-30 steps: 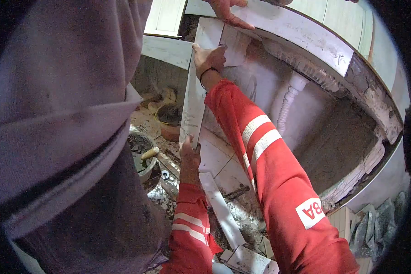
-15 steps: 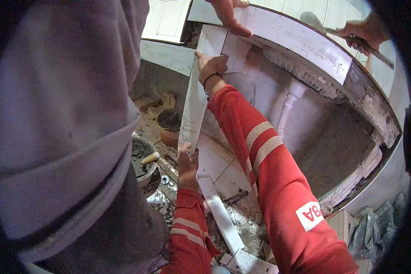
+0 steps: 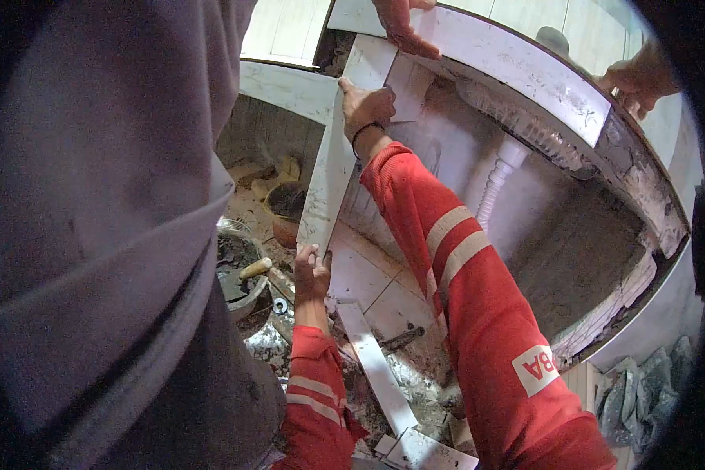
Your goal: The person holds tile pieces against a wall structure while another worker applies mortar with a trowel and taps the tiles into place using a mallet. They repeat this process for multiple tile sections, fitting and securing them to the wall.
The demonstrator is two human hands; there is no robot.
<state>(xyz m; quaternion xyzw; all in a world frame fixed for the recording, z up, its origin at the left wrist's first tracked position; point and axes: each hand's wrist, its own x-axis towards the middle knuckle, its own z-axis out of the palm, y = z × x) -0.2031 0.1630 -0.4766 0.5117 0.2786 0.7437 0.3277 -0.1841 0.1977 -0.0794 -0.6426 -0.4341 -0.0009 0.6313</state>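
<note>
A long white tile strip (image 3: 326, 192) stands upright against the edge below the counter. Near its top, my right hand (image 3: 367, 110), with a dark band at the wrist, is closed around the strip's edges. My left hand (image 3: 312, 274) grips the bottom end of the same strip between thumb and fingers. Above my right hand, a co-worker's hand (image 3: 407, 30) rests against the white front tile (image 3: 509, 66) of the counter. The co-worker's other hand (image 3: 642, 78) is at the upper right, near a tool's rounded head (image 3: 552, 39).
A white corrugated pipe (image 3: 493, 188) hangs under the counter. The co-worker's clothed body (image 3: 117, 219) fills the left side. On the floor are a bucket of mortar (image 3: 239, 301) with a wooden-handled tool (image 3: 255, 269), a small pot (image 3: 287, 227), another tile strip (image 3: 377, 368) and rubble.
The strip's bottom end has moved slightly left with my left hand. The co-worker's tool has swung, and its handle no longer shows. The co-worker's hand on it is lower.
</note>
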